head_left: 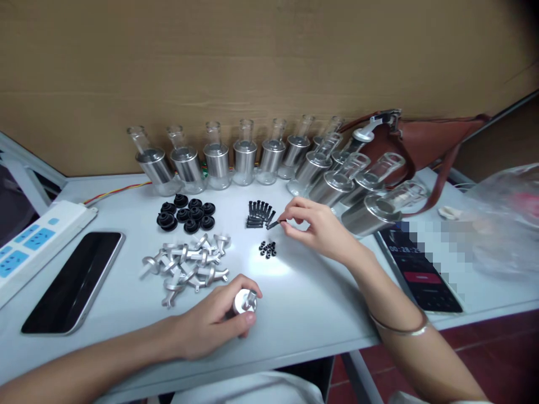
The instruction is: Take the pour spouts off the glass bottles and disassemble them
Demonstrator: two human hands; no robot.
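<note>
spout (245, 302): one silver metal piece sat within the left hand (217, 322), near the front edge of the white table (295, 303), its narrow end facing up.
left grip: thumb and fingers were curled around that spout, holding it; whether it touched the table could not be told.
right grip: the right hand (322, 227) pinched one thin black tube (275, 224) between thumb and fingertips, the other fingers loosely bent.
tube in the pinch: it lay slanted, its left end just beside the group of black tubes (255, 223).
small rings (268, 254): they formed a black cluster in front of the tubes, left of the right hand.
black stoppers (196, 213): they were bunched left of the tubes, in front of the bottles (245, 156).
loose spouts (184, 253): they were heaped between the stoppers and the left hand.
bottles: clear necks and silver bands stood in a line before the cardboard (252, 62), curving forward on the right.
fitted bottle: one on the right carried a silver pourer (364, 133) in its neck.
left side: a dark phone (76, 283) lay beside a white power strip (46, 235).
right side: a lit phone (421, 275) lay beyond the right forearm, with a brown bag (433, 143) behind.
</note>
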